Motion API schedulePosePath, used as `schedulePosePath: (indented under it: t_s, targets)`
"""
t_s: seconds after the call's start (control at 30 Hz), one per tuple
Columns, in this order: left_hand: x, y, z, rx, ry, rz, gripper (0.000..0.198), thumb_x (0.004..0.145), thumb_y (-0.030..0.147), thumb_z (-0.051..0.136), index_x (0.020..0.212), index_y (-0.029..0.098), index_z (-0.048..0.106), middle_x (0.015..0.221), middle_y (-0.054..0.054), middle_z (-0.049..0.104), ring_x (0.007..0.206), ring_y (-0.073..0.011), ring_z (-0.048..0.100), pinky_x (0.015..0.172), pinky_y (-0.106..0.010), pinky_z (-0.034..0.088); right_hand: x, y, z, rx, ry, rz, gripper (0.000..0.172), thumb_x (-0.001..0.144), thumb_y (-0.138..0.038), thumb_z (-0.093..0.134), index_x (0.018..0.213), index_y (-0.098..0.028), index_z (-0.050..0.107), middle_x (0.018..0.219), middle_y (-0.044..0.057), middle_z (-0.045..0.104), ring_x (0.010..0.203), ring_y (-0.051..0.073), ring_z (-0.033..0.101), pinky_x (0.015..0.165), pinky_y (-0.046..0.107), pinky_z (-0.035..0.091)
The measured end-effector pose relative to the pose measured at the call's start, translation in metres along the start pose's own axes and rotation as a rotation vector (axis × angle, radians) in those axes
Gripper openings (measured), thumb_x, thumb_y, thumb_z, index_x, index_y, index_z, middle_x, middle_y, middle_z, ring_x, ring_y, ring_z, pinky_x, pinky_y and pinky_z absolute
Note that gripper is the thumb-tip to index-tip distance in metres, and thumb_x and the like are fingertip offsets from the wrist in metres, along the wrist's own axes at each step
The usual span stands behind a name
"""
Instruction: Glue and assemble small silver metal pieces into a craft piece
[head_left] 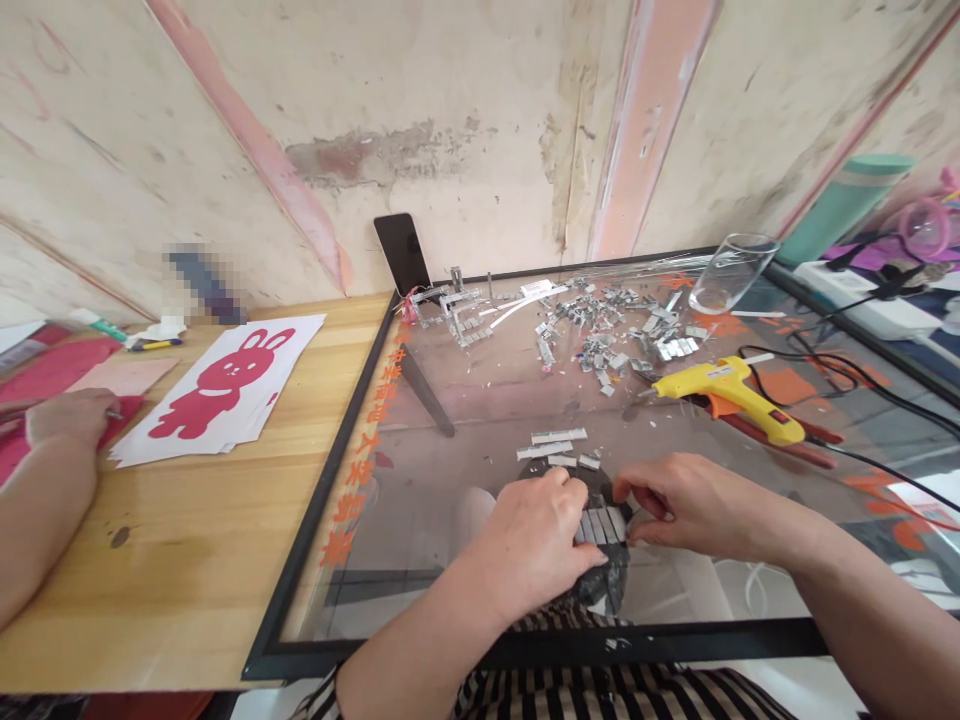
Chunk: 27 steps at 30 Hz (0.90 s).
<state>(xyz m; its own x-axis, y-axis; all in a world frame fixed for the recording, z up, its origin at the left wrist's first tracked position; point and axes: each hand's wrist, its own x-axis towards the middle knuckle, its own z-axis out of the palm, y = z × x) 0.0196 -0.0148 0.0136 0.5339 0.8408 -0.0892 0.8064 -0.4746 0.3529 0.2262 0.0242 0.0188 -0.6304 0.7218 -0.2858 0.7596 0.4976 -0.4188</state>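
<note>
Meeting near the middle of the glass surface's point(442, 500) near edge, in the head view, both hands frame a row of grey strips point(602, 524) laid side by side on a dark patch point(604, 585). And look at the left hand point(536, 530): fingers curled under, thumb stretched out across the near end of the row! The right hand point(675, 500) is half closed at the row's right side, fingertips bent towards the thumb; whether either one grips a strip, I cannot tell. Just beyond, loose strips point(555, 446) lie on the glass. Over to the right, a yellow glue gun point(731, 388) points its nozzle left, and scattered metal bits point(607, 330) spread towards the far edge. There's a drinking glass point(731, 275) by the far right corner, a phone point(403, 250) upright at the far left one! Beyond the left edge, a co-worker's hand point(71, 415) is near a rabbit picture point(225, 385).
</note>
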Motion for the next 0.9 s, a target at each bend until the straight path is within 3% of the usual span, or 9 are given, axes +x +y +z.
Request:
schedulePosePath:
  t_s: [0.43, 0.67, 0.9]
  targets:
    - [-0.0017, 0.0031, 0.0042, 0.008, 0.028, 0.005, 0.018, 0.076, 0.03, 0.065, 0.087, 0.017, 0.059, 0.09, -0.002, 0.057, 0.074, -0.0201, 0.062, 0.061, -0.03, 0.048, 0.002, -0.0041, 0.0047, -0.014, 0.013, -0.061, 0.012, 0.069, -0.018, 0.062, 0.081, -0.022, 0.06, 0.062, -0.005, 0.058, 0.056, 0.011, 0.048, 0.052, 0.023, 0.024]
    - [0.0004, 0.0044, 0.004, -0.027, 0.015, -0.009, 0.032, 0.075, 0.042, 0.067, 0.096, 0.018, 0.061, 0.095, -0.003, 0.058, 0.079, -0.0221, 0.062, 0.064, -0.032, 0.05, 0.001, 0.0015, 0.0012, 0.028, -0.007, -0.04, 0.019, 0.069, -0.021, 0.065, 0.088, -0.024, 0.064, 0.062, -0.006, 0.058, 0.056, 0.011, 0.048, 0.052, 0.023, 0.025]
    - [0.0004, 0.0057, 0.0066, -0.022, 0.038, 0.013, 0.029, 0.078, 0.04, 0.067, 0.099, 0.022, 0.061, 0.095, -0.001, 0.058, 0.08, -0.0197, 0.062, 0.066, -0.031, 0.05, -0.0029, 0.0029, -0.0047, 0.041, -0.044, -0.065, 0.02, 0.072, -0.017, 0.059, 0.09, -0.024, 0.064, 0.063, -0.005, 0.058, 0.056, 0.011, 0.047, 0.052, 0.023, 0.026]
